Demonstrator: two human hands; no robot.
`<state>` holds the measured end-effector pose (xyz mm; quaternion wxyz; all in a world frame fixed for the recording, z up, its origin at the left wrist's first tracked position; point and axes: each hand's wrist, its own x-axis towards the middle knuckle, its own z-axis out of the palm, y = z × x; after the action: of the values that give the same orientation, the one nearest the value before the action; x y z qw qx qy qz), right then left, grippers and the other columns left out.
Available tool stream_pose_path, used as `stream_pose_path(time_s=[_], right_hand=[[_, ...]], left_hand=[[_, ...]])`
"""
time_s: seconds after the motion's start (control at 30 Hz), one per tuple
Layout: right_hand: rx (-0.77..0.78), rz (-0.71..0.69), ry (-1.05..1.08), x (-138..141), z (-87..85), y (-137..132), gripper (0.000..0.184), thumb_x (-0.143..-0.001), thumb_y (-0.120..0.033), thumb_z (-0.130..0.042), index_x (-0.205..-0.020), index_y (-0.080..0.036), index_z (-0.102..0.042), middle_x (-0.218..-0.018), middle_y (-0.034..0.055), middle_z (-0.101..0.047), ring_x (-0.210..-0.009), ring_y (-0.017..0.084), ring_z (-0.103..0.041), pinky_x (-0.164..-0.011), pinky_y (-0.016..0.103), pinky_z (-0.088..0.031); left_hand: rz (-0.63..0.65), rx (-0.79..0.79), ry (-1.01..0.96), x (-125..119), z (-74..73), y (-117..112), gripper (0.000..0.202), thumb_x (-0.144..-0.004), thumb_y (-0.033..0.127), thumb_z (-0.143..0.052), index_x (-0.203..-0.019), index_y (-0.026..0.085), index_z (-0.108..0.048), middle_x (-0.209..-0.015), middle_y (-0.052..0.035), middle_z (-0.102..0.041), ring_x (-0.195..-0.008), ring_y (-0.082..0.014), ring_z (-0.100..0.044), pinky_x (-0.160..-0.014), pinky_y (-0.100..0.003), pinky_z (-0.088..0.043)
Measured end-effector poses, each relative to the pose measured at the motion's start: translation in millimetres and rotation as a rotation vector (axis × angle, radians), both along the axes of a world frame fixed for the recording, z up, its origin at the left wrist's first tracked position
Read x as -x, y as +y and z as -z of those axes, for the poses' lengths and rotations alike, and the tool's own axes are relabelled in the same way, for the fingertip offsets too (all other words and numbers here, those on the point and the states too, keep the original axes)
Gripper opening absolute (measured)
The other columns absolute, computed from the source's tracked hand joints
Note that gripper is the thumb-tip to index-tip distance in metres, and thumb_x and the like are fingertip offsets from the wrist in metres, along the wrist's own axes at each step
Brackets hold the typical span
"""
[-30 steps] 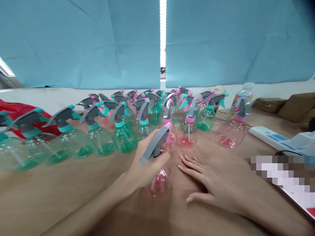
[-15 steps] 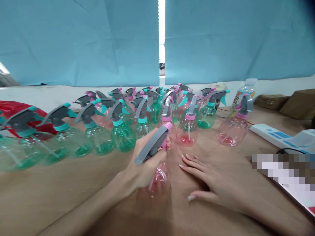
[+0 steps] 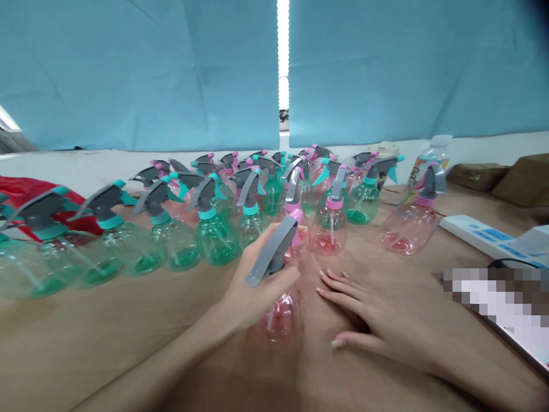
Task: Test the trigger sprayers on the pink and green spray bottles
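The round bottle of clear pink plastic with a grey and pink spray head (image 3: 282,317) is low at the middle of the view, and I take it as the centre of the clock, with twelve o'clock pointing away from the person. The left hand (image 3: 251,280) reaches to it from seven o'clock and holds it at the neck, with the fingers wrapped around and the grey lever lying above the hand. How far the pink trigger is pressed, I cannot tell, because the fingers cover part of it. The right hand (image 3: 373,312) lies at three o'clock, palm down on the brown tabletop (image 3: 163,343), near the bottle but apart from it; its fingers are moderately spread, the thumb is well away from them, and it grasps nothing. From nine to eleven o'clock stands a row of round clear green bottles with turquoise collars (image 3: 218,243). Between one and two o'clock is an upright pink bottle with a pink collar (image 3: 329,232), and at two o'clock, farther out, another pink sprayer (image 3: 409,229). Toward three o'clock, beyond it, lies a white plastic device with blue patches (image 3: 484,232). A shiny red plastic sheet or bag (image 3: 26,197) is between nine and ten o'clock, behind the row.
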<state>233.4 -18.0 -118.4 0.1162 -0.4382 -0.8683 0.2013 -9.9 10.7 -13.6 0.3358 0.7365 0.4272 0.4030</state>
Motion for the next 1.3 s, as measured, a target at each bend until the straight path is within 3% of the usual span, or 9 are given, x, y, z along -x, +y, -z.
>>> stream_pose_path(time_s=[0.2, 0.33, 0.5, 0.77, 1.3], right_hand=[[0.035, 0.004, -0.018, 1.9, -5.4, 0.0, 0.077, -0.088, -0.066, -0.053, -0.15, -0.024, -0.035, -0.158, 0.0088, -0.024, -0.146, 0.034, -0.019, -0.115, 0.06, -0.021], [0.029, 0.002, -0.012, 1.5, -3.9, 0.7, 0.077, -0.088, -0.066, -0.054, -0.15, -0.025, -0.034, -0.159, 0.0079, -0.024, -0.146, 0.034, -0.019, -0.116, 0.06, -0.02], [0.021, 0.005, -0.006, 0.8, -1.9, 0.3, 0.078, -0.087, -0.066, -0.054, -0.15, -0.025, -0.034, -0.159, 0.0077, -0.023, -0.146, 0.034, -0.019, -0.116, 0.059, -0.02], [0.007, -0.003, 0.007, 0.1, -0.6, 0.4, 0.075, -0.088, -0.064, -0.055, -0.15, -0.028, -0.033, -0.159, 0.0064, -0.023, -0.146, 0.034, -0.019, -0.116, 0.059, -0.02], [0.051, 0.011, -0.055, 4.4, -9.3, -0.9, 0.079, -0.089, -0.069, -0.047, -0.151, -0.022, -0.033, -0.159, 0.0085, -0.021, -0.146, 0.032, -0.018, -0.117, 0.057, -0.019]], left_hand=[[0.034, 0.038, -0.02, -1.1, -1.1, -2.7, 0.014, -0.069, 0.016, -0.05, -0.08, 0.023, -0.045, -0.072, 0.0042, -0.053, -0.063, -0.0138, -0.052, -0.059, -0.027, -0.043], [0.066, 0.043, -0.04, -1.0, 1.3, -1.9, 0.029, -0.069, 0.015, -0.049, -0.097, 0.025, -0.05, -0.072, 0.0056, -0.053, -0.059, -0.0132, -0.049, -0.056, -0.026, -0.04], [0.058, 0.005, -0.046, -0.9, 4.4, -0.2, 0.021, -0.07, 0.018, -0.05, -0.09, 0.025, -0.05, -0.067, 0.0063, -0.051, -0.057, -0.0138, -0.049, -0.055, -0.026, -0.038], [0.07, -0.005, -0.063, -2.3, 2.1, -1.1, 0.032, -0.07, 0.016, -0.047, -0.099, 0.025, -0.055, -0.067, 0.0062, -0.048, -0.057, -0.0135, -0.049, -0.054, -0.027, -0.038], [0.073, 0.012, -0.07, -2.7, 3.4, -3.0, 0.013, -0.07, 0.015, -0.047, -0.079, 0.023, -0.043, -0.063, 0.0076, -0.04, -0.056, -0.0109, -0.033, -0.053, -0.026, -0.028]])
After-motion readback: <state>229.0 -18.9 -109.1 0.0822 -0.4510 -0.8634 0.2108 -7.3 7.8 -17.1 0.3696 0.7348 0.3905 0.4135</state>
